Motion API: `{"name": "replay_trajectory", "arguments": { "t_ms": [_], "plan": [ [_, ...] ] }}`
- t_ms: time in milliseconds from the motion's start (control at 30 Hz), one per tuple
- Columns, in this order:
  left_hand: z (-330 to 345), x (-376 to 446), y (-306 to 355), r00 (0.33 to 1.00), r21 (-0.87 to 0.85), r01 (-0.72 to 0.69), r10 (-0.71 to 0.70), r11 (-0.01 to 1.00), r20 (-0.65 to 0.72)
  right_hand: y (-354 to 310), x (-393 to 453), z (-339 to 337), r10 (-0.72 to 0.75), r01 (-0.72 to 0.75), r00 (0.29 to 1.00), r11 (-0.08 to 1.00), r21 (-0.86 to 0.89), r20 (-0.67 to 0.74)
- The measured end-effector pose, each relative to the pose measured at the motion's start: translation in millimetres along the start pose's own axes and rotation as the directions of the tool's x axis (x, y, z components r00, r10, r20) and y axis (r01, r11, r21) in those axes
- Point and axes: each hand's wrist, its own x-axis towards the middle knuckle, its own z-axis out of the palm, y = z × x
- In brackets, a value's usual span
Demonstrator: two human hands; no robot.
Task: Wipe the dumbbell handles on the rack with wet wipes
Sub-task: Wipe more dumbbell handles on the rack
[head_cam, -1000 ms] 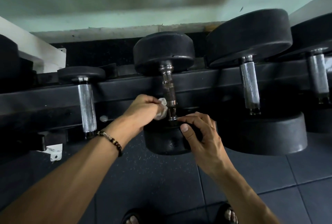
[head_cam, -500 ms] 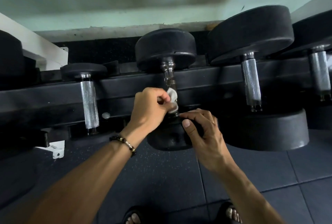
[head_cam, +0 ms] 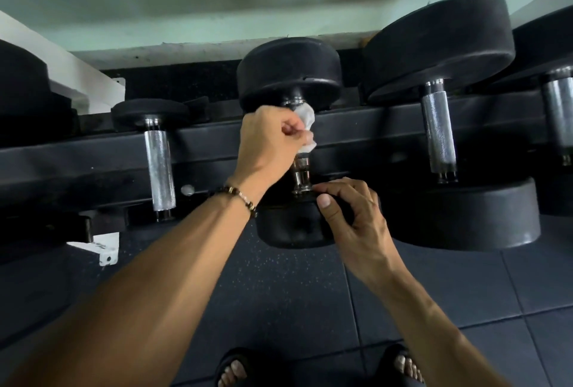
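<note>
My left grip [head_cam: 273, 141] clutches the wet wipe [head_cam: 305, 121] around the middle dumbbell's handle [head_cam: 300, 169], far end; my right grip [head_cam: 353, 216] curls on its near head [head_cam: 291, 228], on the rack [head_cam: 77, 166].

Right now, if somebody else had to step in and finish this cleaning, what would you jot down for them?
Left hand: grips the wet wipe around the upper part of the middle dumbbell's handle, close under its far head.
Right hand: fingers curled on the near head, steadying it.
Done: can't tell which handles are already clean.
Left: finish this handle; the small dumbbell's handle on the left and the big ones on the right may still need wiping.
</note>
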Motion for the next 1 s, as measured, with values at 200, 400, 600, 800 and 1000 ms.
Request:
{"name": "replay_trajectory", "arguments": {
  "t_ms": [200, 400, 600, 800, 1000],
  "plan": [
    [6, -29, -7, 0.967, 0.118, 0.024, -0.053, 0.993, 0.251, 2, 0, -1, 0.005, -0.005, 1.000, 1.000, 0.016, 0.006],
    [7, 11, 1, 0.995, 0.003, 0.022, -0.021, 1.000, -0.093, 4, 1, 0, -0.001, 0.001, 1.000, 1.000, 0.027, 0.011],
    [1, -26, -10, 0.976, 0.101, -0.045, 0.022, 0.994, 0.218, 7, 1, 1, -0.027, 0.028, 1.000, 0.999, 0.025, -0.013],
    [3, 13, -16, 0.975, -0.098, 0.100, -0.117, 0.990, -0.187, 7, 1, 1, -0.018, 0.018, 1.000, 0.999, 0.041, -0.007],
    [-8, -38, -29, 0.987, -0.034, 0.146, -0.144, 0.989, 0.064, 7, 0, 3, -0.023, 0.025, 0.999, 0.999, 0.041, -0.032]
  ]
}}
